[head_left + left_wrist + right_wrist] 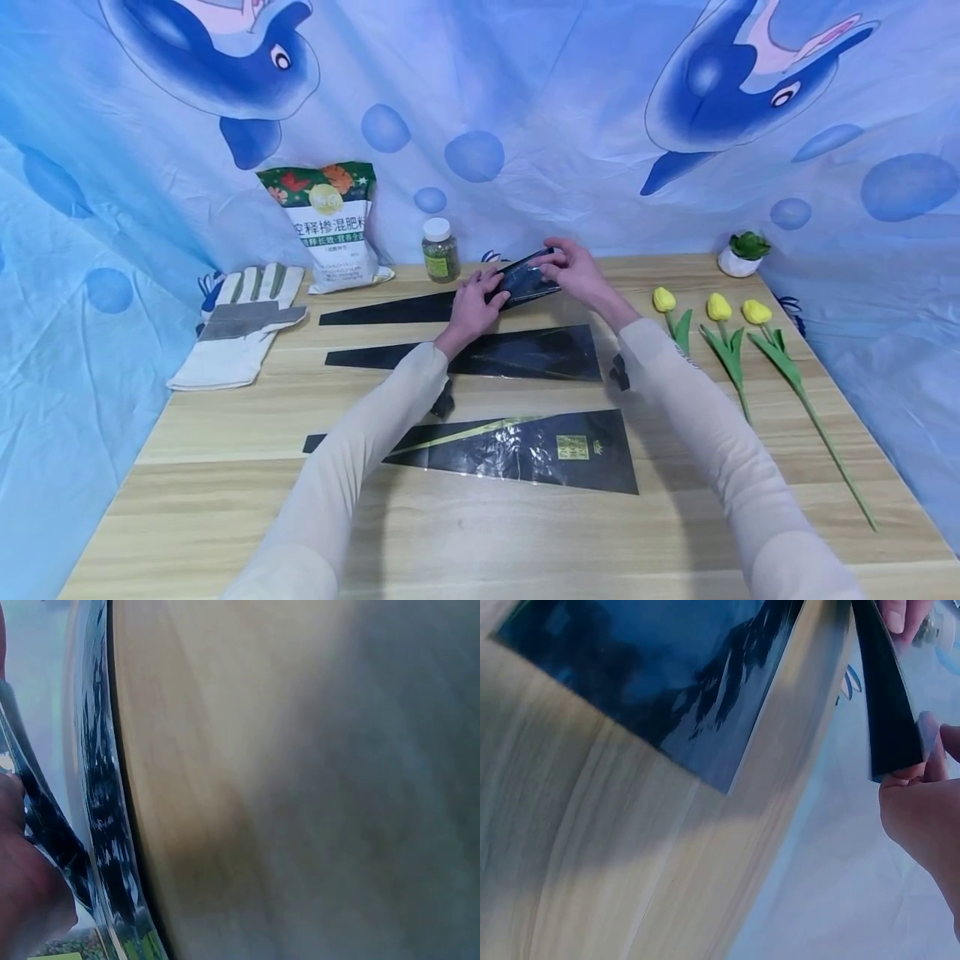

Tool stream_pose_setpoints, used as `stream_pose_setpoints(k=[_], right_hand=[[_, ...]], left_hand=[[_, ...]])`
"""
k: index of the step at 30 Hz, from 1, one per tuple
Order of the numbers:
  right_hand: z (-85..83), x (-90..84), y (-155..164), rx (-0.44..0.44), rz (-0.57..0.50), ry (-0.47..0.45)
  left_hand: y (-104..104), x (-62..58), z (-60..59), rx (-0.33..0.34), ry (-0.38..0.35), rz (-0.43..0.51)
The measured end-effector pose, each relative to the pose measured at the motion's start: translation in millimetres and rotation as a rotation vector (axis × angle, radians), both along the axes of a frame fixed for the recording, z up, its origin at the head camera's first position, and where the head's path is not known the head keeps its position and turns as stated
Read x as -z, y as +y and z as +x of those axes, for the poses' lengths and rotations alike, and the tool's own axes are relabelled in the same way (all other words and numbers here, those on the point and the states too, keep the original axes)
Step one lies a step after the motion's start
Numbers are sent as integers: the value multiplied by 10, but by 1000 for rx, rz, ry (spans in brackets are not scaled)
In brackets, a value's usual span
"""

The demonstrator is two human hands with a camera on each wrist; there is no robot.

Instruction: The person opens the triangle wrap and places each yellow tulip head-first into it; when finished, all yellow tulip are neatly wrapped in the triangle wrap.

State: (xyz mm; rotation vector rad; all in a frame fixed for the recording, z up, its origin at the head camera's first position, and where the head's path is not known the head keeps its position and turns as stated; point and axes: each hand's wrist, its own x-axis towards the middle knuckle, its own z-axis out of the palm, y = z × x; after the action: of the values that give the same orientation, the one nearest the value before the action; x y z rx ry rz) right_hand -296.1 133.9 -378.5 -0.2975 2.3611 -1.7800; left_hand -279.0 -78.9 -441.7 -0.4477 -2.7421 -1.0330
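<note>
Toward the back of the table, a long tapered black plastic flower sleeve (401, 310) is tilted up at its wide end. My left hand (474, 307) grips it near the middle, fingers over the top edge and thumb on the near side. At the wide end my right hand (573, 273) pinches the upper edge; in the right wrist view these fingertips hold the corner of the dark sleeve (892, 705). Nearer to me lie a second black sleeve (536, 354) and a third sleeve (517, 454) with gold print, both flat.
A white-and-grey glove (240, 325), a fertilizer bag (337, 242) and a white-capped jar (440, 250) are at the back left. Several yellow tulips, one a long-stemmed tulip (780, 354), lie on the right. A small potted plant (742, 254) stands at the back right corner.
</note>
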Motion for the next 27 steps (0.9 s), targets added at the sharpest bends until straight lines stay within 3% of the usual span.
stream_pose_setpoints(k=[8,14,18,23,27], right_hand=[[12,-16,-14,-6,0,-36],[44,-77,79,-3,63,25],[167,-223,418,29,163,40],[455,-409,1051,42,316,15],[744,-407,1485,25,360,-82]], left_hand=[[-14,12,2,-17,23,19],[-31,13,7,-48,30,79],[-24,17,-3,-45,13,98],[-43,-6,-23,-43,-10,127],[-70,-18,-33,-52,-11,129]])
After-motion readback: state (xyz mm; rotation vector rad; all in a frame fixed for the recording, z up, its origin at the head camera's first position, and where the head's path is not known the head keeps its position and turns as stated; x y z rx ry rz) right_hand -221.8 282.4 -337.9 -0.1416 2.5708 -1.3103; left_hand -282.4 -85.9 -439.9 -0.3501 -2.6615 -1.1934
